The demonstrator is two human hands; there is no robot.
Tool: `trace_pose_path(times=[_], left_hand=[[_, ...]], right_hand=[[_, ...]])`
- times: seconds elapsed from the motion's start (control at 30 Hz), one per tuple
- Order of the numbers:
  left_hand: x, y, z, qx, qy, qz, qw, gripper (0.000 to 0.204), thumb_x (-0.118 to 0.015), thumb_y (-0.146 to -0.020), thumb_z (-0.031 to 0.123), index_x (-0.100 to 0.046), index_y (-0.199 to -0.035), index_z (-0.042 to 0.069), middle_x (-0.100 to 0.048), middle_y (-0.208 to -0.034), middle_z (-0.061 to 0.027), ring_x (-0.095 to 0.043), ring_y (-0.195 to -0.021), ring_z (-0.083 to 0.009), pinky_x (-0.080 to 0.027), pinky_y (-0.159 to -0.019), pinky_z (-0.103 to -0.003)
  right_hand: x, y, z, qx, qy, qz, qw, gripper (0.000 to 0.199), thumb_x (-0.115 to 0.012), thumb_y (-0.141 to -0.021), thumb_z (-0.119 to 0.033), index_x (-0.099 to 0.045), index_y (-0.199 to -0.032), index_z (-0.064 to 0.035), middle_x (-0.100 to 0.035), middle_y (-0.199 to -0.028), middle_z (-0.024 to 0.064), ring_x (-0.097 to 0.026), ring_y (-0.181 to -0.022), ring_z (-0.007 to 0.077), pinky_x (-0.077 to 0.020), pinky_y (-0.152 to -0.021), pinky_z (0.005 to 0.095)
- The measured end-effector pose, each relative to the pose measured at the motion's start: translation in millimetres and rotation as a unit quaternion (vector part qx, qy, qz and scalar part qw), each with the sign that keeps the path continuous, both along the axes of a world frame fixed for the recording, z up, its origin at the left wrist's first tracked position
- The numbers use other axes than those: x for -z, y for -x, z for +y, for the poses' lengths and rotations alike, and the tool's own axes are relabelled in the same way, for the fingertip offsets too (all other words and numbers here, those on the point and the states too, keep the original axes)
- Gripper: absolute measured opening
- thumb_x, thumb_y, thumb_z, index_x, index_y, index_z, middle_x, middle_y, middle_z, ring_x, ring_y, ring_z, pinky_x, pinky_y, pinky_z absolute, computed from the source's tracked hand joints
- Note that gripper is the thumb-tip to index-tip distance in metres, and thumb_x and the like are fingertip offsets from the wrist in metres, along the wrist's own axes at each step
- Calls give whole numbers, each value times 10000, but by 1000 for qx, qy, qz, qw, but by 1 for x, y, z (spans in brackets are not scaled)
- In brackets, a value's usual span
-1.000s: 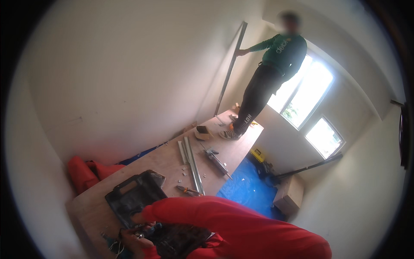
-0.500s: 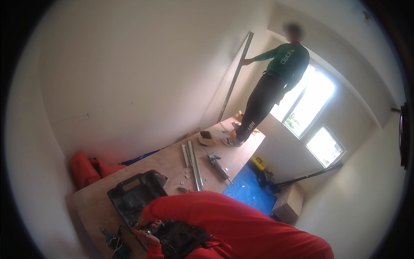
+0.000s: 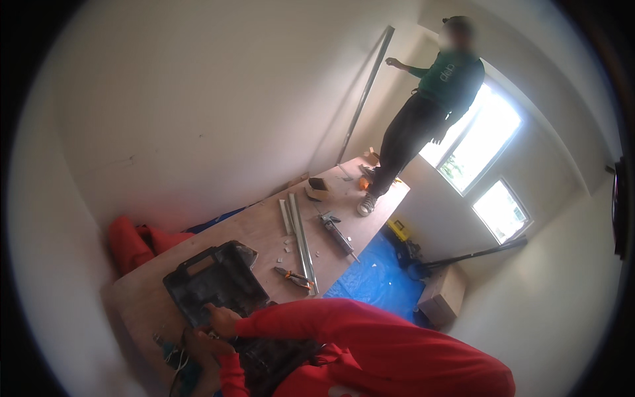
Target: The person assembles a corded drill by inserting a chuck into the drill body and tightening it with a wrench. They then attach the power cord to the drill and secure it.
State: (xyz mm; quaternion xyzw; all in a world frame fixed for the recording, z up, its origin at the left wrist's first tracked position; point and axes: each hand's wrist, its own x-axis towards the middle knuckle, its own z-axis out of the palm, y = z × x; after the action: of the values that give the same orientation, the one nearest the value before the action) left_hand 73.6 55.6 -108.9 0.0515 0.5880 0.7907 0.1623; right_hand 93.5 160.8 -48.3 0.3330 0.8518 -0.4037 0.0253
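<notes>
Both my hands are close together over an open black tool case (image 3: 221, 274), at the near end of a wooden platform. My right hand (image 3: 225, 322) reaches in from the right in a red sleeve, its fingers curled in. Just below it, my left hand (image 3: 210, 345) is bent around something small and dark that I cannot make out. The fingers of both hands partly hide it. A green power tool (image 3: 188, 378) with a white cord lies beside my left hand. Orange-handled pliers (image 3: 293, 277) rest on the platform beyond the case.
The wooden platform (image 3: 258, 228) carries metal channels (image 3: 301, 241), a caulking gun (image 3: 338, 237) and an opened cardboard box (image 3: 318, 190). A person in green (image 3: 430, 99) stands at its far end near a leaning metal stud (image 3: 366, 96). Blue sheeting (image 3: 370, 278) covers the floor to the right.
My right hand has come further into view above my left. The co-worker's hand has let go of the metal stud, which leans on the wall. The pliers are now fully uncovered.
</notes>
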Motion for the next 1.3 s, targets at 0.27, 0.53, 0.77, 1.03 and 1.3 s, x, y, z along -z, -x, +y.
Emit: trace_pose_path(times=[0.27, 0.53, 0.77, 1.03, 1.3], left_hand=[[-53, -23, -10, -7, -69, -58, 996, 532, -300, -1150, 434, -595, -1125, -8, -629, -1105, -135, -632, -1031, -261, -525, -943, -425], [-61, -12, -35, 47, 87, 288, 952, 548, -384, -1143, 454, -654, -1138, -23, -676, -1184, -193, -680, -1073, -310, -553, -956, -427], [-49, 1, -57, 63, 157, 375, 911, 299, -476, -1115, 148, -688, -1164, -58, -710, -1242, -199, -708, -1060, -312, -566, -897, -407], [-51, -2, -55, 35, 179, 340, 923, 214, -548, -1078, 65, -705, -1113, -77, -730, -1155, -200, -728, -956, -301, -596, -811, -379], [-58, 4, -52, 63, 191, 319, 926, 207, -546, -1062, 6, -691, -1170, -94, -718, -1126, -176, -713, -961, -227, -598, -811, -352]], right_hand=[[-42, -13, -9, -59, -66, 65, 994, 700, -584, -954, -166, -327, -1596, -54, -758, -920, 227, -739, -850, 442, -564, -777, 550], [-41, -27, -13, -32, -6, 177, 984, 647, -563, -1001, -194, -365, -1609, -94, -759, -907, 182, -728, -779, 407, -557, -719, 527], [-23, -37, -3, -115, -164, 245, 949, 667, -622, -1014, -224, -364, -1617, -99, -705, -832, 179, -690, -789, 399, -543, -740, 508], [-63, -55, -2, -86, -33, 141, 986, 501, -578, -1051, -221, -457, -1507, -51, -704, -995, 228, -686, -940, 448, -542, -840, 521], [-60, -76, 15, -249, -176, 308, 901, 280, -648, -879, -130, -650, -1151, -58, -659, -1162, 138, -655, -1110, 355, -557, -896, 463]])
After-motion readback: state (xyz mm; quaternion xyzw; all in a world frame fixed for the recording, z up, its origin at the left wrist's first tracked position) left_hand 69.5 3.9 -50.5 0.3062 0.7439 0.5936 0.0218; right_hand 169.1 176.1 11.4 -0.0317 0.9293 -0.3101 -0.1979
